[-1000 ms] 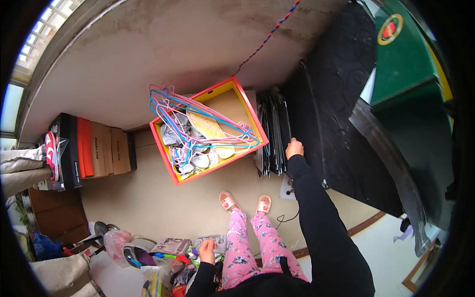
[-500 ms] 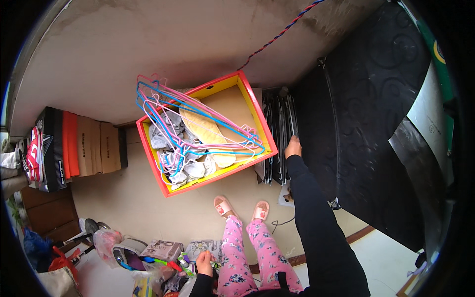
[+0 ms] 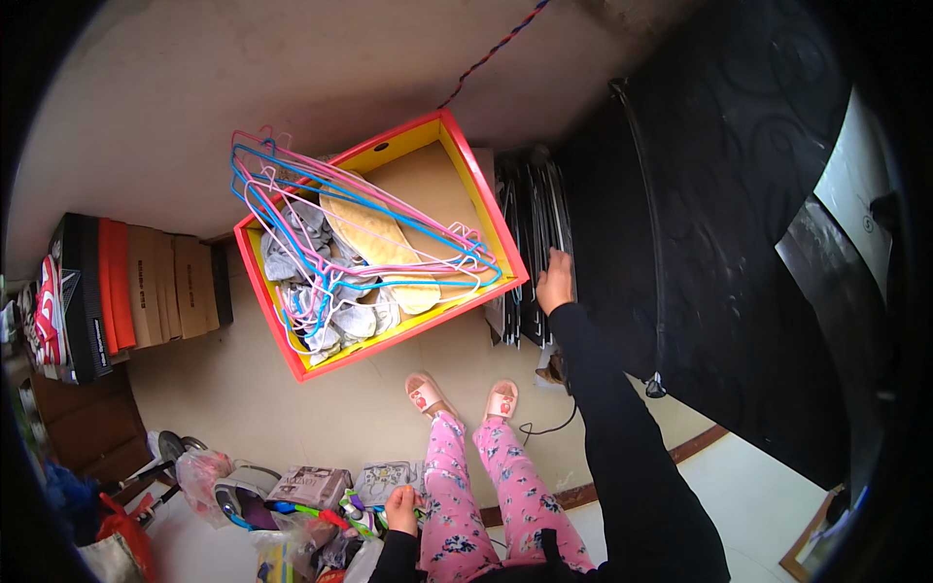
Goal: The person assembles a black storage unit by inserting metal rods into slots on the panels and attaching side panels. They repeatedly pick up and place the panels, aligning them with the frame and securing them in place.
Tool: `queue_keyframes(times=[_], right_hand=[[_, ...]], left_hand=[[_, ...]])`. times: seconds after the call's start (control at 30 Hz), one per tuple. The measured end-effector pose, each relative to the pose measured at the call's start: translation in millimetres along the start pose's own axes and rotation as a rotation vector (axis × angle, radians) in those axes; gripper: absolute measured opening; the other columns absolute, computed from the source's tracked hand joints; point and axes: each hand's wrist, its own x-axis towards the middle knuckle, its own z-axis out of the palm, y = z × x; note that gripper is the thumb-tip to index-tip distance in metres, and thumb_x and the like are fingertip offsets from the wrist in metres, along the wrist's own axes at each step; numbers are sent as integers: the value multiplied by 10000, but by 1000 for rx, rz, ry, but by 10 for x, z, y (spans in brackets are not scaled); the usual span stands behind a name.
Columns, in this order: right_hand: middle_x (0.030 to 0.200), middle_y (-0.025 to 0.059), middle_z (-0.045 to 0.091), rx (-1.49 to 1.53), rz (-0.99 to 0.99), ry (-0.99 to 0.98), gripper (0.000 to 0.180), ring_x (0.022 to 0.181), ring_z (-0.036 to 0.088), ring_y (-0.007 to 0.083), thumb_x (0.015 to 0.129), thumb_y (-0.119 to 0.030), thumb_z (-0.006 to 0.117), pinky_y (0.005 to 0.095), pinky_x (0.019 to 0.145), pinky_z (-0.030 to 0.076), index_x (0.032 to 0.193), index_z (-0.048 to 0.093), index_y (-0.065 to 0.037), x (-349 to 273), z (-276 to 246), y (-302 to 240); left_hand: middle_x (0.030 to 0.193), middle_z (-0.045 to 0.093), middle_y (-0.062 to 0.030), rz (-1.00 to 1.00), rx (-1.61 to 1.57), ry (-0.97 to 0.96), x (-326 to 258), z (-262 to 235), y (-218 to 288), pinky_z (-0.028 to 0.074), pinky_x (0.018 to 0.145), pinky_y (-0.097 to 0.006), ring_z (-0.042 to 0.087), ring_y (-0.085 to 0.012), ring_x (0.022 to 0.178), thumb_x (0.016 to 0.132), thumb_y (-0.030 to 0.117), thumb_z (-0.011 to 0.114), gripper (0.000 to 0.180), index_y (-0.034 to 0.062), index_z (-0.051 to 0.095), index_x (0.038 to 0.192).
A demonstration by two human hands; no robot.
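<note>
- The right hand reaches out at about 1 o'clock from the person's feet, on a long black sleeve. Its fingers rest on the top edges of a row of flat black panels that stand leaning against the wall; whether the fingers pinch one of them or only lie on it I cannot tell.
- The panels stand between a red-rimmed box at their 9 o'clock and a big black patterned slab at their 3 o'clock, touching or nearly touching both.
- The left hand hangs low at about 7 o'clock from the feet, fingers curled loosely, just above a heap of small packets and bags. It seems to touch the heap (what it grips, if anything, is hidden).
- The box has a yellow inner wall and sits tilted on the floor, at 11 o'clock from the feet. Inside lie grey shoe insoles, one long tan insole, and across the top a tangle of blue and pink wire hangers that pokes past the rim at 10 o'clock.
- Two pink slippers stand on the tan floor just below the box, under pink flowered trousers.
- At 9 o'clock, well apart from the box, stands a row of shoeboxes, red, black and brown.
- A red-and-blue cord runs up the wall at 12 o'clock.
</note>
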Motion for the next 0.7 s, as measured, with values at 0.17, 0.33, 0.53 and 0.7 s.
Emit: queue_keyframes(times=[0.17,0.33,0.53,0.7], right_hand=[[1109,225,471,240,88,13,415,981,502,392,707,128,447,400,852,447,1110,481,38,-860,-275,-161],[998,185,507,93,262,13,372,921,523,349,702,104,444,396,813,441,1053,526,12,-1600,-393,-117],[955,171,547,97,318,-55,285,885,559,339,733,82,473,401,763,462,992,550,-6,-1846,-332,48],[907,186,567,47,326,5,201,835,561,372,762,43,476,425,727,461,940,551,-11,-1766,-244,178]], left_hand=[[662,536,-37,19,-17,-6,-2,14,40,439,611,-269,498,-116,589,942,152,499,235,20,529,750],[669,534,-30,61,7,-24,38,23,37,447,624,-265,503,-113,595,939,148,509,216,29,527,760],[658,500,-25,53,33,-20,82,69,40,444,635,-281,489,-125,611,947,172,489,248,42,505,736],[698,545,-28,59,-23,-41,98,41,-8,463,640,-270,510,-115,613,940,145,504,193,25,547,794]])
